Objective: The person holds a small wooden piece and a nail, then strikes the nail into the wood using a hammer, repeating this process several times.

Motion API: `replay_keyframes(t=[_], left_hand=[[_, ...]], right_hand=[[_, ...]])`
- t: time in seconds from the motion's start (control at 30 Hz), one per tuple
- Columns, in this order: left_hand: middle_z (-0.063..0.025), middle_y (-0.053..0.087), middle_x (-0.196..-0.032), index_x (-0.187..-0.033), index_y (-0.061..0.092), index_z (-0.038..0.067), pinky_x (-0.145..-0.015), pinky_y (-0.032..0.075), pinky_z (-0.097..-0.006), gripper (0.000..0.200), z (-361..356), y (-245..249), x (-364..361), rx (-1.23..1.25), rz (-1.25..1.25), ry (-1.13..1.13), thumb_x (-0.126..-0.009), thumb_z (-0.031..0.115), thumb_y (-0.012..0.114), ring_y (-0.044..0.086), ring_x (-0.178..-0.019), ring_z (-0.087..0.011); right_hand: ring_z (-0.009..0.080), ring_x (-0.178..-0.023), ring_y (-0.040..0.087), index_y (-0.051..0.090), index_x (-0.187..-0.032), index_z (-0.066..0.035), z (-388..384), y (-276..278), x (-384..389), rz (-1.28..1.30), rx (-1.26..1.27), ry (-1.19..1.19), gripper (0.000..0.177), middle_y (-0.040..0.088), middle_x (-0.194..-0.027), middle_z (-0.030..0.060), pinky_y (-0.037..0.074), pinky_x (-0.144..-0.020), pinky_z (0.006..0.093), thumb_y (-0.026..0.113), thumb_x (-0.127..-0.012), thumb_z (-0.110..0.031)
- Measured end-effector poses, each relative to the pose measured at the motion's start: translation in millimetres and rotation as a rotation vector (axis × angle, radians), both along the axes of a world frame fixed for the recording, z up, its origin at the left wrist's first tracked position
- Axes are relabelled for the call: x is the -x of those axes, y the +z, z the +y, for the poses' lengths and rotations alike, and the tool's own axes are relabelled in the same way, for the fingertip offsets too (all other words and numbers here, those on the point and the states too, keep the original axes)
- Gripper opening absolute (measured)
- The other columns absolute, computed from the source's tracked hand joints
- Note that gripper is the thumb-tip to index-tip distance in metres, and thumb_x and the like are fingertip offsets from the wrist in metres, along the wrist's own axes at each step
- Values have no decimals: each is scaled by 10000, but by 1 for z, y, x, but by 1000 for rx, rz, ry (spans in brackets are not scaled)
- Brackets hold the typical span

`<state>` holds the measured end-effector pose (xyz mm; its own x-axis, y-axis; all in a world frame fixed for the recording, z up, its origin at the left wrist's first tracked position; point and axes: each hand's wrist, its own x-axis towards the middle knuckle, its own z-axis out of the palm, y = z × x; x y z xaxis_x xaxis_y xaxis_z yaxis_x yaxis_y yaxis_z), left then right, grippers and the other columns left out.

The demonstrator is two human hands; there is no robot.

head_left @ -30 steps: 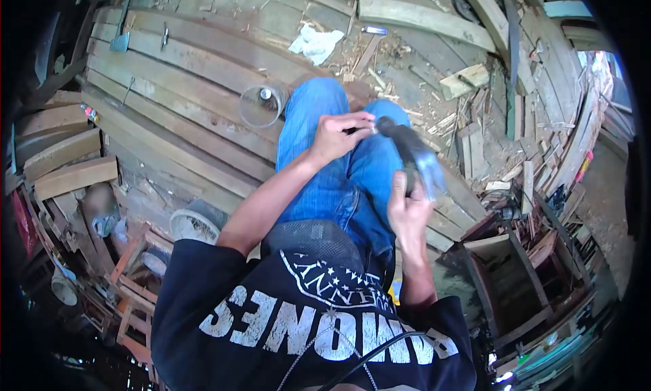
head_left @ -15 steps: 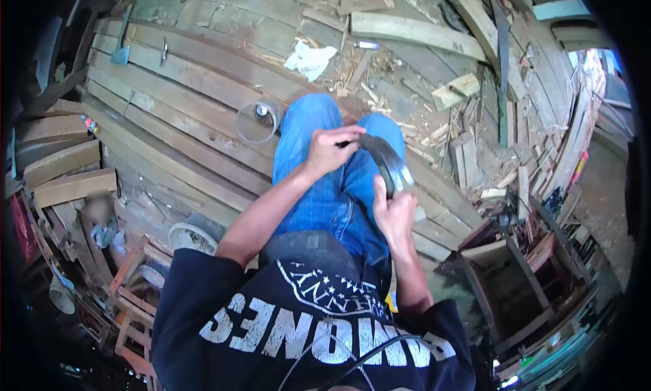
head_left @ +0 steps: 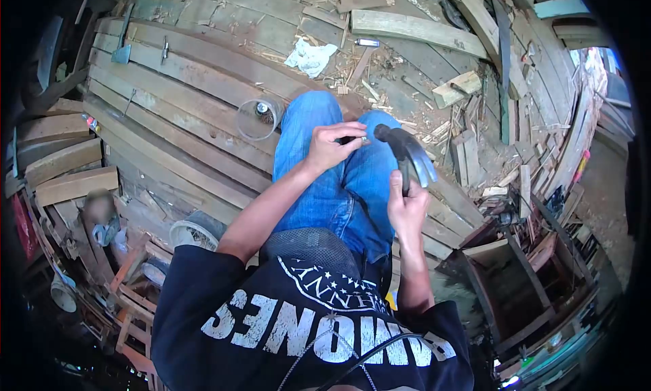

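Note:
My right hand point(head_left: 408, 211) is closed round the handle of a claw hammer point(head_left: 407, 150). The hammer's dark head is raised over my right knee, with its shiny claw turned to the right. Across a small gap, my left hand point(head_left: 329, 150) pinches a small dark object point(head_left: 347, 139) above my legs. A bright bit shows by its fingertips, but its kind is not clear. Just left of my knees stands a see-through round container point(head_left: 245, 122) with something small inside.
Wooden planks point(head_left: 183, 86) form the surface to the left, with a trowel-like tool point(head_left: 121, 53) on them. A white crumpled cloth point(head_left: 310, 57) and wood scraps point(head_left: 456, 89) lie ahead. A wooden frame box point(head_left: 505, 289) stands at right, a bucket point(head_left: 193, 234) at left.
My right hand and the hammer have moved to the right, so the hammer head is now apart from my left hand. My left hand has hardly moved.

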<state>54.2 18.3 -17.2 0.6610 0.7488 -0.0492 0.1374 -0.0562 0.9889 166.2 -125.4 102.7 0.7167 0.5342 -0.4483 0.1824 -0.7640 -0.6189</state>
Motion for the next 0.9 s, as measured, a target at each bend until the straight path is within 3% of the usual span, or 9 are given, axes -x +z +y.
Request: replay_keyframes(t=[0.1,0.2,0.33,0.6,0.73,0.8,0.83,0.9], left_hand=[[-113,711,-1000,-986,713,22,-818,548,-304,317,1,2,0,-125,-7,-23,-685,53,808,693,-922,-204],[-109,712,-1003,-1045,696,20,-829,546,-317,376,-3,-1,-3,54,55,37,-687,50,806,691,-931,-210],[-131,703,-1026,-1121,664,34,-819,544,-309,419,-1,-10,-2,-60,81,-30,-721,65,785,691,-937,-219],[-160,673,-1011,-1117,607,18,-808,517,-355,290,2,-13,-9,-28,83,-88,-840,81,666,665,-954,-290],[-154,644,-985,-1070,562,28,-791,492,-378,213,7,-23,-17,-39,73,-136,-887,122,620,636,-929,-314],[-157,611,-953,-1008,522,38,-750,468,-392,168,10,-28,-25,57,164,-135,-923,171,579,605,-879,-327],[-135,616,-826,-927,532,50,-630,451,-363,202,10,-31,-31,26,112,-15,-916,238,606,595,-718,-271],[-110,590,-732,-880,543,50,-575,429,-352,210,10,-31,-30,112,132,-38,-895,237,636,555,-628,-234]], right_hand=[[84,-448,381,606,-666,18,-8,-7,-7,-6,-26,-37,468,403,-436,36,340,-424,335,627,-912,-380],[77,-464,393,591,-662,20,-14,-11,-9,28,-11,-66,457,422,-454,24,346,-433,325,616,-924,-353],[76,-466,391,599,-677,26,-18,-15,-7,46,-10,-30,453,429,-467,20,354,-442,312,616,-925,-352],[65,-473,405,662,-788,32,-13,-16,-3,37,16,-43,458,439,-469,17,362,-446,311,602,-922,-402],[60,-483,392,606,-699,19,-5,-14,0,81,46,-44,485,421,-471,-4,333,-444,293,592,-929,-407],[61,-491,380,567,-667,14,-2,-14,1,98,27,-66,500,417,-480,-5,323,-446,291,586,-934,-408],[62,-496,378,566,-668,16,0,-14,0,99,18,-67,501,420,-487,-6,323,-448,289,584,-935,-407],[61,-511,376,560,-669,16,6,-9,1,78,9,-63,497,428,-506,-16,320,-452,284,585,-937,-403]])
